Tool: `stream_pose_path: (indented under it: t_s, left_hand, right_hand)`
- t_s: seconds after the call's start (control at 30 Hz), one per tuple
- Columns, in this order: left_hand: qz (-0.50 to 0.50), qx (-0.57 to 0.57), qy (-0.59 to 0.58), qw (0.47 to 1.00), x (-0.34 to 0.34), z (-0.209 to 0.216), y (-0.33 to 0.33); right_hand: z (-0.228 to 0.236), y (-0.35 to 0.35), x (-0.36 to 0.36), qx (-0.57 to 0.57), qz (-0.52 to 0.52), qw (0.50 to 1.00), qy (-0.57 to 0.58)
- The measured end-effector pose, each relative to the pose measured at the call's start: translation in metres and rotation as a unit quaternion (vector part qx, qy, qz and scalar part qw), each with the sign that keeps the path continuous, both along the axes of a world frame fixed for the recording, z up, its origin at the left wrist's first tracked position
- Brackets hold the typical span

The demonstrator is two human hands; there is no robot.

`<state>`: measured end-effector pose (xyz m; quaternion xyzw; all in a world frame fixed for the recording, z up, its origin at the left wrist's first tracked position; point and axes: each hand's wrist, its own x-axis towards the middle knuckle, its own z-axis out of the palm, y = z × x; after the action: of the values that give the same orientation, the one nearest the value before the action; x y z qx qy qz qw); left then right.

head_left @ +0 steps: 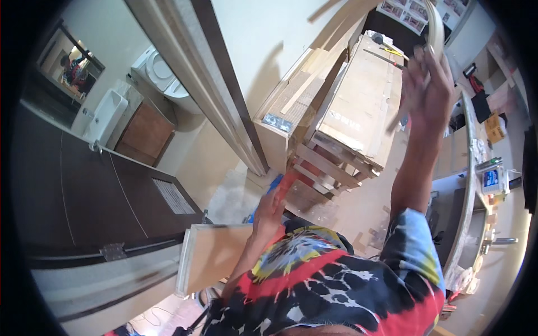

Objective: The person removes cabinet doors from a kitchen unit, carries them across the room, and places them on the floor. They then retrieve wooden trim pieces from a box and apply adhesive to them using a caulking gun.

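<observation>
My right hand (428, 84) is raised at the upper right, its fingers closed around a long pale strip (435, 28) that curves up out of view. The fingers are slightly blurred. Low in front of my body, my left hand (270, 208) appears closed on a blurred red object (288, 180), whose kind I cannot make out. A bit of blue (274, 182) shows beside that hand. Ahead stands a cardboard-covered workbench (358, 101) on a wooden frame, with a yellow-handled tool (393, 51) and a dark, thin tool (383, 57) at its far end.
Wooden boards and strips (305, 75) lie on a box against the wall. A door frame (207, 84) and dark door (129, 190) stand left, with a toilet (158, 70) and sink (105, 115) beyond. A cluttered counter (464, 196) runs along the right.
</observation>
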<state>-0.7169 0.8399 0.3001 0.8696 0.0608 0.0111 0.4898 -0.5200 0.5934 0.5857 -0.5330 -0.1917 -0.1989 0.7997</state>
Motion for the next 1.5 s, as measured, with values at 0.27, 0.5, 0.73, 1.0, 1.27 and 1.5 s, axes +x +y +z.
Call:
stream_pose_path:
  t_s: [0.27, 0.5, 0.73, 1.0, 1.27, 1.5]
  left_hand:
    - [0.039, 0.15, -0.485, 0.86, -0.01, 0.133, -0.013]
    - [0.027, -0.056, -0.293, 0.954, -0.084, 0.089, -0.018]
    - [0.07, -0.217, -0.202, 0.952, -0.188, 0.08, 0.02]
    - [0.377, -0.36, -0.328, 0.788, -0.151, 0.111, 0.009]
    - [0.318, -0.556, -0.16, 0.751, -0.136, 0.097, 0.012]
    - [0.298, -0.499, -0.147, 0.801, -0.119, 0.073, -0.01]
  right_hand:
    - [-0.058, 0.08, -0.237, 0.104, 0.227, 0.904, 0.346]
    - [-0.108, 0.153, -0.337, 0.291, 0.506, 0.707, 0.4]
    - [-0.106, 0.174, -0.368, 0.395, 0.555, 0.499, 0.535]
    - [-0.109, 0.156, -0.331, -0.077, 0.705, 0.657, 0.256]
    - [-0.168, 0.152, -0.231, -0.219, 0.342, 0.906, 0.115]
    - [-0.191, 0.168, -0.214, -0.219, 0.421, 0.865, 0.163]
